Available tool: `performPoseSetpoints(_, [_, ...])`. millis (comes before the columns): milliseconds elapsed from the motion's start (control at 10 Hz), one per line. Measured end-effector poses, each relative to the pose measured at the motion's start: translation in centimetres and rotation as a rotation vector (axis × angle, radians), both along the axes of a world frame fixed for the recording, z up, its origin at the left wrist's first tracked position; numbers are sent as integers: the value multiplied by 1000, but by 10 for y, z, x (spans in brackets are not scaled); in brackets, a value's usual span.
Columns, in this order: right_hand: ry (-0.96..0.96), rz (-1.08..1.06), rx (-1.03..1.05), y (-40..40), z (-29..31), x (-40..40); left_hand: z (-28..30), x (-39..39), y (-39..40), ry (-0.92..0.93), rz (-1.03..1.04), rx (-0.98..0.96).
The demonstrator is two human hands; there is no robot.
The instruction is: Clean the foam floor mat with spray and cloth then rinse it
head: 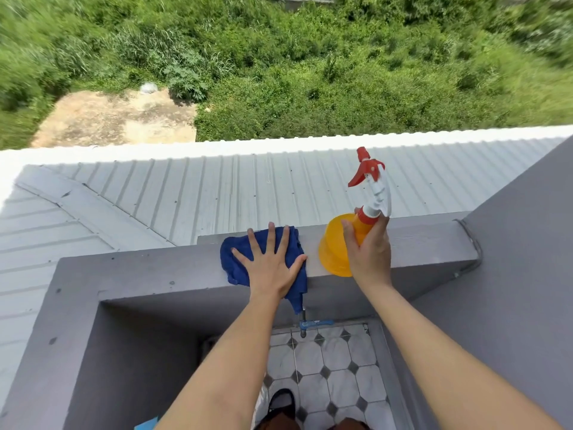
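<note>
Up on the grey concrete parapet ledge [418, 243]: crumpled dark blue cloth [235, 259], pinned flat under left hand [273, 268], fingers straight and spread wide, nothing gripped. Just beside it, yellow plastic spray bottle with red-and-white trigger head [341, 246], base on the ledge, neck wrapped by right hand [369, 252], fingers and thumb curled round it. Foam floor mat nowhere in sight; possibly down on the black-and-white tiled floor [335, 377] below, cannot tell.

Judged step: collecting cloth and spray before any cleaning, so task barely begun.

Risks from here: narrow ledge, white corrugated metal roof [186, 193] and green scrub [310, 72] beyond. Sliding the cloth outward instead of gathering it likely sends it over the far edge. Loose hold on the smooth bottle neck, or a knock against the ledge while lifting, likely tips the bottle the same way, out of reach. Corner of cloth already hanging over the inner face, so possibly a slip inward too.
</note>
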State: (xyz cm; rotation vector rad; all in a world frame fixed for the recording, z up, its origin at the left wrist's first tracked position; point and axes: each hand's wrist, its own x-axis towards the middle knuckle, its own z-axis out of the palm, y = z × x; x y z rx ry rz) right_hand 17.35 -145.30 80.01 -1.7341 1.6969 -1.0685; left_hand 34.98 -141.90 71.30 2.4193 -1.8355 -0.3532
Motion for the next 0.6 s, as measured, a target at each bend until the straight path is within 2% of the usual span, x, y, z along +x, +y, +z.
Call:
performPoseSetpoints(200, [-9,-15,10,9,3,5,3,7,2,9,-49,18])
performPoseSetpoints(400, [10,196,64,14,3,-15,14,11,5,104,-51,43])
performPoseSetpoints(500, [-36,172,59,15,1,-28,25,18,4,117,-8,16])
performPoseSetpoints(600, [-124,-47,18,7,26,-46,45,33,7,81,20,-18])
